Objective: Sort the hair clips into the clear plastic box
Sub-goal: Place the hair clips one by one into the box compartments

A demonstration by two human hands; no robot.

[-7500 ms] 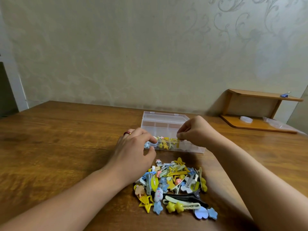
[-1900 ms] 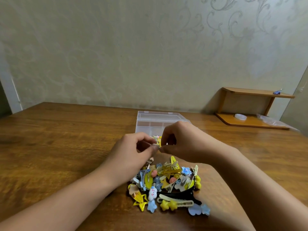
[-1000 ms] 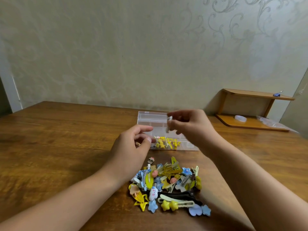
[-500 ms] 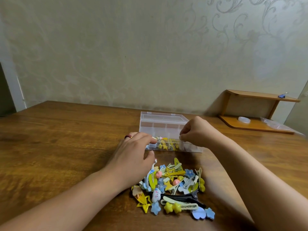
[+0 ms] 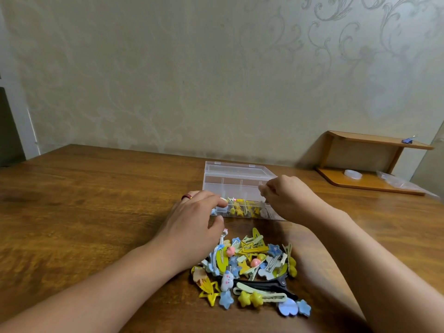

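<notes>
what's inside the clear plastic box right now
Yellow star clips and other small clips fill the near row of the box; the far compartments look empty. The left hand and right hand cover the row's two ends.

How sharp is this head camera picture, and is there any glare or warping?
Head view: the pile of colourful hair clips is fairly sharp; the right hand over the clear plastic box looks slightly smeared; soft sheen on the brown wooden table; wide-angle bending at the edges.

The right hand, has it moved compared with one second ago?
Yes. The right hand was raised above the clear box holding a small clip; now it is lowered to the box's near right corner.
</notes>
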